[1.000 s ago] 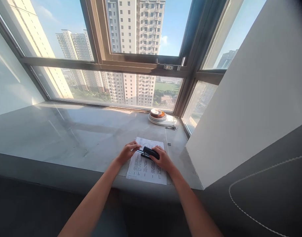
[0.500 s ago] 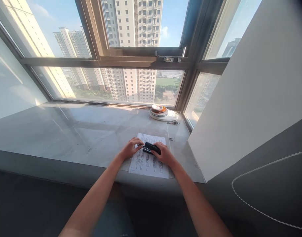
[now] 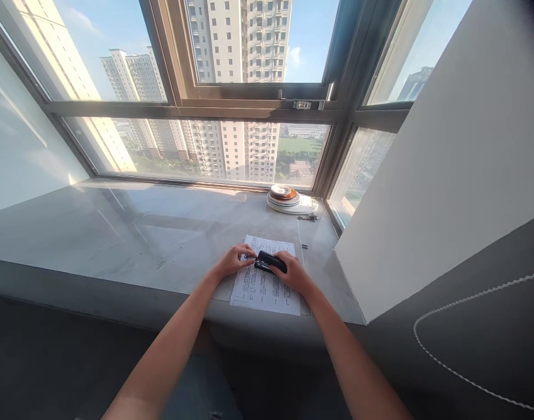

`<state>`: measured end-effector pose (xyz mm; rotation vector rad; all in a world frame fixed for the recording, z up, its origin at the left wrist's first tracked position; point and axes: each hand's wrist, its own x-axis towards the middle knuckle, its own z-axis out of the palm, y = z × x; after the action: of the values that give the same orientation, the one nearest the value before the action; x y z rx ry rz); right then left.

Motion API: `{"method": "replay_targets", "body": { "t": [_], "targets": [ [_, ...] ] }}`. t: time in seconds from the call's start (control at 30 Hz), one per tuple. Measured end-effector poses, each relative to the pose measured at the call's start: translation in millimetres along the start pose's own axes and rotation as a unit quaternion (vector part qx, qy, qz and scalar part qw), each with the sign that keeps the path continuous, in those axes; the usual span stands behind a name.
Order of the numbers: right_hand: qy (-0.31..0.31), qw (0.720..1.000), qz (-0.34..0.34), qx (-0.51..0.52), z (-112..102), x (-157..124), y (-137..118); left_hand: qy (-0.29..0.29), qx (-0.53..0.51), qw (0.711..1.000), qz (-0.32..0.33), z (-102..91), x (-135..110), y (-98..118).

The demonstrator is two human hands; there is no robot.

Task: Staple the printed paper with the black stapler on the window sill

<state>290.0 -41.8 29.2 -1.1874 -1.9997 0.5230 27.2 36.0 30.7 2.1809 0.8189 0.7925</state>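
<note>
A black stapler [image 3: 271, 262] is held over printed sheets of paper [image 3: 267, 294], its jaw end facing left. My right hand [image 3: 293, 272] wraps round its rear part, fingers over the top and thumb below. At the front end, my left hand [image 3: 236, 261] has its thumb and fingertips closed on a thin metal part [image 3: 250, 256] that seems to belong to the stapler. Its exact shape is too small to tell. The paper lies on the grey sill near the front edge, partly covered by both hands and the stapler.
A small dark strip [image 3: 304, 246] lies right of the paper. Behind it are keys [image 3: 309, 218] and a stack of round plate-like items [image 3: 283, 201] by the window. The sill [image 3: 118, 245] ends at a front edge; a slanted white wall [image 3: 424, 175] and beaded cord [image 3: 442, 364] stand right.
The whole view has shifted slightly, with everything sitting a little further right. Both hands keep their places at the stapler, the left fingertips still at its front end.
</note>
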Motion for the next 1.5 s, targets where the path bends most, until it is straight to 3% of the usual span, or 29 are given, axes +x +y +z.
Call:
{"method": "replay_targets", "body": {
  "t": [0.2, 0.33, 0.43, 0.67, 0.77, 0.83, 0.9, 0.97, 1.07, 1.17, 1.3, 1.5],
  "targets": [
    [0.006, 1.0, 0.0, -0.001, -0.9, 0.4, -0.9, 0.023, 0.031, 0.999, 0.005, 0.6, 0.1, -0.7],
    [0.01, 1.0, 0.001, 0.001, -1.4, 0.5, -2.2, 0.097, 0.062, 0.99, -0.08, 0.0, -11.2, 2.6],
    [0.01, 1.0, -0.003, 0.007, -1.3, 1.0, -2.7, 0.127, 0.026, 0.984, -0.125, 2.7, -24.9, 6.5],
    [-0.007, 1.0, -0.026, 0.012, 3.7, 3.1, 2.2, 0.092, -0.11, 0.982, -0.122, 39.0, -25.0, 28.1],
    [-0.005, 1.0, -0.024, 0.004, 6.7, 3.4, 3.8, 0.083, -0.079, 0.987, -0.116, 39.8, -21.5, 30.8],
    [-0.013, 0.999, -0.032, 0.006, 7.7, 4.5, 3.2, 0.063, -0.039, 0.991, -0.108, 26.8, -24.8, 26.2],
    [-0.023, 0.999, -0.03, 0.014, 7.5, 5.2, 0.6, 0.068, 0.069, 0.989, -0.112, 8.7, -32.8, 18.0],
    [-0.025, 0.999, -0.013, 0.019, 5.7, 3.0, -4.5, 0.082, 0.216, 0.963, -0.14, -6.7, -43.1, 8.7],
    [-0.024, 0.999, 0.018, 0.025, -1.1, -11.9, -14.8, 0.07, 0.313, 0.933, -0.163, -14.6, -54.9, -1.3],
    [-0.023, 0.998, 0.044, 0.031, -13.6, -40.6, -20.2, 0.086, 0.338, 0.923, -0.164, -8.9, -56.9, -5.1],
    [0.043, 0.994, 0.1, 0.007, -36.6, -74.4, -10.0, 0.109, 0.344, 0.92, -0.156, -2.4, -54.2, -6.0],
    [0.077, 0.988, 0.133, 0.022, -71.3, -71.5, 28.6, 0.112, 0.341, 0.92, -0.157, -5.1, -55.9, -10.4]
  ]
}}
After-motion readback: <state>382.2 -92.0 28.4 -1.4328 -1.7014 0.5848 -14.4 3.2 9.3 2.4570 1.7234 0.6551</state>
